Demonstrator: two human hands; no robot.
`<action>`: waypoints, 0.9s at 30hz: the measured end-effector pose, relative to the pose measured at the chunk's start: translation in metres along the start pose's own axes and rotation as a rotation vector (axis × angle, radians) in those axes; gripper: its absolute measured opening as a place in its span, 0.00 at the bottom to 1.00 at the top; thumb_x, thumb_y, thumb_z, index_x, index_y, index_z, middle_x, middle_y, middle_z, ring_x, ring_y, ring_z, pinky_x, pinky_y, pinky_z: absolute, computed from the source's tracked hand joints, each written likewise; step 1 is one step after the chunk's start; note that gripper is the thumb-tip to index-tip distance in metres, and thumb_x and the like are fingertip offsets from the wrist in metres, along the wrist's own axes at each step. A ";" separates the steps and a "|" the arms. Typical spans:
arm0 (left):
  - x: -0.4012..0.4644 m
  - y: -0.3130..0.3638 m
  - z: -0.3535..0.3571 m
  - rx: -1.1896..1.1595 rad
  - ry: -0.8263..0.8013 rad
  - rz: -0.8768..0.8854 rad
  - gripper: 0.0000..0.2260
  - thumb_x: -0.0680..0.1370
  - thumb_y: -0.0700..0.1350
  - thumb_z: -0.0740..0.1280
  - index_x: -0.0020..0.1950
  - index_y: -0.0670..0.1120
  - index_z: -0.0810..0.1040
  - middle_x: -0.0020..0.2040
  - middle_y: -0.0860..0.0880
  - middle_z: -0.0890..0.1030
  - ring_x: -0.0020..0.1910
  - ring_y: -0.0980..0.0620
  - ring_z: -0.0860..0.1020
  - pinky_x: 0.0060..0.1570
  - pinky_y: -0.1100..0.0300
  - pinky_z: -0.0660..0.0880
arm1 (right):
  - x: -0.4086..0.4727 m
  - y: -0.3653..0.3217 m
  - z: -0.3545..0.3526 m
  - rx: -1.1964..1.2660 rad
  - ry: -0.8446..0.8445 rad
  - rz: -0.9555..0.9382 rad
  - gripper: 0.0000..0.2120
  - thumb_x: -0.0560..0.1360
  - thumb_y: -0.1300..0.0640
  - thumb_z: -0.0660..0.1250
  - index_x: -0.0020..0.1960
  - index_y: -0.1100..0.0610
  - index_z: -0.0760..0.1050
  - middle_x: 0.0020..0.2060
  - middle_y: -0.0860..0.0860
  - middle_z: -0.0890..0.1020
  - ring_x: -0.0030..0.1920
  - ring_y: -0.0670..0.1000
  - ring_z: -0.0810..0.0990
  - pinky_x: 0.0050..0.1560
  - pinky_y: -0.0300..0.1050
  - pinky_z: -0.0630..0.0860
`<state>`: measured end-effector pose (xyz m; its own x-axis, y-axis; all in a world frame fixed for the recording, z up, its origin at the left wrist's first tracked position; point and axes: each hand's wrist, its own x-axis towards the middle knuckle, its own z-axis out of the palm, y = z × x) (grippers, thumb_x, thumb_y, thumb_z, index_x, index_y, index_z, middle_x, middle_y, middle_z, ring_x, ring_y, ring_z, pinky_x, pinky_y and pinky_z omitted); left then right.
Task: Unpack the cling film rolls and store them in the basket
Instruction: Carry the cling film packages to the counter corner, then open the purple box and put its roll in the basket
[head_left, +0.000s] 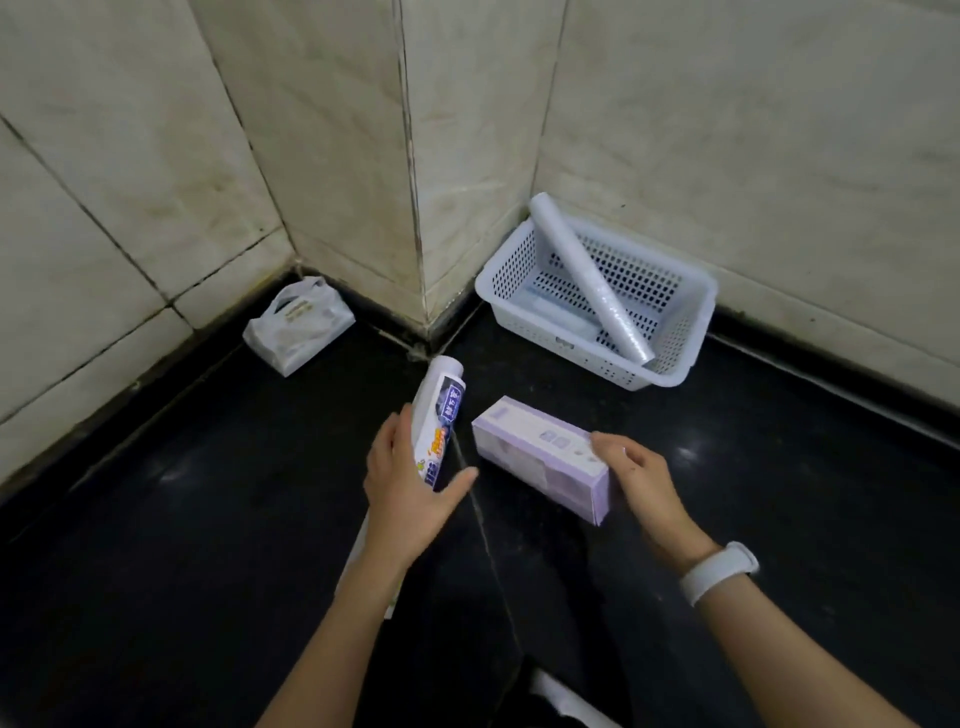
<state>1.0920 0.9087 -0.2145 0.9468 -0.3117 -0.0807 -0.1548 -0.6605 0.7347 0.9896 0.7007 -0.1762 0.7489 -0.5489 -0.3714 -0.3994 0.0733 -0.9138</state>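
Our left hand (410, 499) is wrapped around a cling film roll (439, 421) still in its printed blue-and-white wrapper, fingers curled over the lower half and thumb stretched out toward the right. The roll tilts up and away from the palm, its white upper end pointing toward the wall corner (415, 208) ahead of us.

Just to the right of that hand, our right hand (641, 480) rests its fingertips on the near end of a pale purple cling film box (540, 457). The box lies on the black floor (182, 519), stretching diagonally away from the fingers toward the roll in the left hand; we cannot tell whether the fingers grip the box or only touch it. A white wristband (719, 571) sits on the right wrist.

Beyond the right hand, against the tiled wall, stands a white perforated basket (670, 364). An unwrapped clear cling film roll (587, 275) leans in it, its lower end in the corner nearest our right hand and its upper end propped over the far rim.

Well beyond the left hand, at the foot of the wall, sits a white plastic bag (298, 327).
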 end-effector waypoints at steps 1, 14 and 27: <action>0.003 0.014 0.000 0.044 -0.072 0.133 0.49 0.64 0.62 0.71 0.73 0.60 0.40 0.77 0.49 0.48 0.75 0.48 0.47 0.72 0.45 0.49 | 0.000 -0.006 -0.002 0.019 -0.036 0.016 0.09 0.74 0.52 0.63 0.41 0.53 0.81 0.40 0.49 0.82 0.40 0.45 0.79 0.38 0.34 0.74; 0.026 0.081 0.034 -0.174 -0.688 0.250 0.35 0.64 0.53 0.72 0.65 0.67 0.57 0.62 0.56 0.67 0.61 0.63 0.68 0.60 0.61 0.68 | -0.011 -0.035 -0.060 -0.500 -0.320 -0.342 0.20 0.76 0.53 0.61 0.67 0.47 0.65 0.65 0.42 0.68 0.65 0.41 0.67 0.65 0.39 0.66; 0.028 0.094 0.075 0.051 -0.774 0.306 0.34 0.72 0.48 0.69 0.73 0.56 0.56 0.72 0.52 0.63 0.71 0.53 0.62 0.71 0.50 0.59 | 0.022 -0.014 -0.075 -0.834 -0.358 -0.158 0.37 0.66 0.47 0.65 0.71 0.50 0.55 0.59 0.51 0.74 0.56 0.51 0.75 0.58 0.49 0.74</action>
<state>1.0830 0.7869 -0.1986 0.4024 -0.8515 -0.3361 -0.4043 -0.4947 0.7693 0.9716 0.6256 -0.1594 0.8907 -0.2010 -0.4078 -0.4262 -0.6812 -0.5952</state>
